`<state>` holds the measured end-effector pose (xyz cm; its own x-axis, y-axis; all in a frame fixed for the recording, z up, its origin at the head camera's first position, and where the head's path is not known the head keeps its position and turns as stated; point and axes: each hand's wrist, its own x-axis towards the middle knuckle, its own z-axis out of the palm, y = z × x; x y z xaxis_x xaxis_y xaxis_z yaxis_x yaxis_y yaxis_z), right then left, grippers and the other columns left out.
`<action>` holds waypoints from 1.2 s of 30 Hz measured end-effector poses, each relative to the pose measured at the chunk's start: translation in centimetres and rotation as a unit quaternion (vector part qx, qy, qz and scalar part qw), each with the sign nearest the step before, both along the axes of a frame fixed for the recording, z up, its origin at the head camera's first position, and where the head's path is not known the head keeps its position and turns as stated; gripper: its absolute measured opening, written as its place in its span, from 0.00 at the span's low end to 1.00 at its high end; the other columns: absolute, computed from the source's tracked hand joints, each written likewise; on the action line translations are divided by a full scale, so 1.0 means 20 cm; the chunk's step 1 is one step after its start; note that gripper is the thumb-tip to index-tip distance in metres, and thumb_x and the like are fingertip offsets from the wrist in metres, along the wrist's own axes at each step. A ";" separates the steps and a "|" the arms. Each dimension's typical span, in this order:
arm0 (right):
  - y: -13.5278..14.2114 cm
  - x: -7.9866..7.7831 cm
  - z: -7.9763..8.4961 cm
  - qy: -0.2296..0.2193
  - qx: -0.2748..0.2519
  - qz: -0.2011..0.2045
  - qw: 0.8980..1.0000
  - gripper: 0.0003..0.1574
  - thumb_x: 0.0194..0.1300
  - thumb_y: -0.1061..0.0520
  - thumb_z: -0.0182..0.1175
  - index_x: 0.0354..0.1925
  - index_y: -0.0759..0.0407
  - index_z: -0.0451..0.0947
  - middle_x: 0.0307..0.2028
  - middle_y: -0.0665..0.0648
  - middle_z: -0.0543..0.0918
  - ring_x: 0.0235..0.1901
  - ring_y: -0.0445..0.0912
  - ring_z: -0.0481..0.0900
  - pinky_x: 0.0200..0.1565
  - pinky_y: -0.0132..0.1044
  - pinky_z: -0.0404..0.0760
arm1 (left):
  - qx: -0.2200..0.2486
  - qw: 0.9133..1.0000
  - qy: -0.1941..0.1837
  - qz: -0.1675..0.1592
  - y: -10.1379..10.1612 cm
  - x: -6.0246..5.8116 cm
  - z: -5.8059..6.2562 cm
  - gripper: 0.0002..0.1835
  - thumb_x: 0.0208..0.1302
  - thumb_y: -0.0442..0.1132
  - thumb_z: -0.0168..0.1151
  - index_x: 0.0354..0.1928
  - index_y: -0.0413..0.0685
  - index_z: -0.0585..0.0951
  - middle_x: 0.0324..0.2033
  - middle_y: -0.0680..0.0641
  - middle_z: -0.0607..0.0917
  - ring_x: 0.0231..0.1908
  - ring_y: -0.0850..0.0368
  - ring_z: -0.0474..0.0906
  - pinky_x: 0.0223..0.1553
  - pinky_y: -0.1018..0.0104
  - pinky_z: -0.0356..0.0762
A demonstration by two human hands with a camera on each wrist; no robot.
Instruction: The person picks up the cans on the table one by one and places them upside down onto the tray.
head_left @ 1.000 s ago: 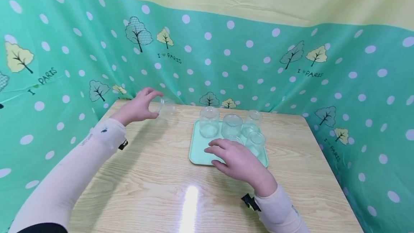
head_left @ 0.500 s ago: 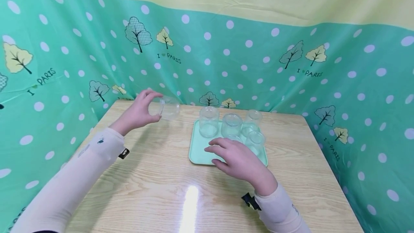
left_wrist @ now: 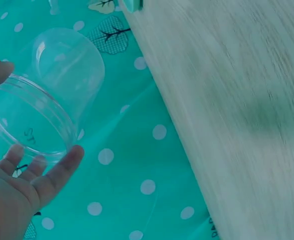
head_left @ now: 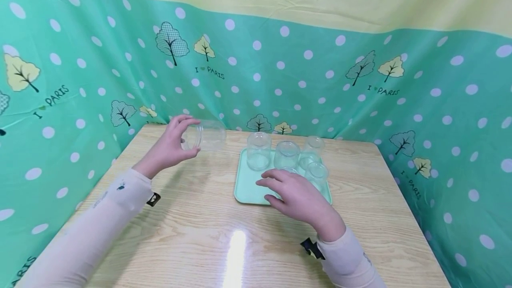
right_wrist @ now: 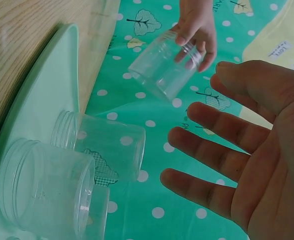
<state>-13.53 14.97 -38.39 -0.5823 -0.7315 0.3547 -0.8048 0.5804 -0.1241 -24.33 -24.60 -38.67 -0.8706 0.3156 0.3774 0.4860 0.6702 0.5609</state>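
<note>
My left hand (head_left: 172,146) grips a clear plastic jar (head_left: 213,136) by its threaded rim, at the back left over the table. The jar lies on its side in the air, mouth towards my palm, base pointing right. In the left wrist view fingers and thumb spread around the jar's rim (left_wrist: 34,115). My right hand (head_left: 298,197) hovers over the front of a pale green tray (head_left: 248,190), fingers spread and relaxed, holding nothing. Several clear jars stand mouth down on that tray, among them a tall jar (head_left: 258,151) and a wider jar (head_left: 286,154); my right hand partly hides one.
The tray rests on a light wooden table (head_left: 192,221), right of its middle. A green polka-dot curtain (head_left: 256,66) hangs close behind the table's back edge and along both sides. Two smaller jars, one a short jar (head_left: 317,173), stand at the tray's right side.
My left hand has turned a little and brought the held jar slightly to the right, showing more of it. The right hand and the jars on the tray have stayed nearly still.
</note>
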 end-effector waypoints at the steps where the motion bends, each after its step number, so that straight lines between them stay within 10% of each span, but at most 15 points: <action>1: 0.00 0.00 0.00 0.000 0.001 -0.001 1.000 0.23 0.67 0.52 0.69 0.60 0.47 0.81 0.58 0.50 0.82 0.55 0.45 0.83 0.54 0.42 0.84 | 0.005 1.000 0.001 -0.001 0.00 0.01 0.00 0.45 0.52 0.37 0.80 0.72 0.55 0.69 0.72 0.44 0.60 0.65 0.42 0.66 0.51 0.45 0.82; 36: 0.02 0.00 -0.01 0.029 -0.042 -0.039 0.998 0.21 0.67 0.53 0.69 0.58 0.48 0.82 0.56 0.49 0.83 0.52 0.44 0.84 0.42 0.39 0.87 | 0.090 0.988 0.091 -0.083 0.18 0.19 0.00 0.46 0.47 0.30 0.82 0.69 0.53 0.71 0.72 0.46 0.63 0.65 0.49 0.68 0.48 0.53 0.86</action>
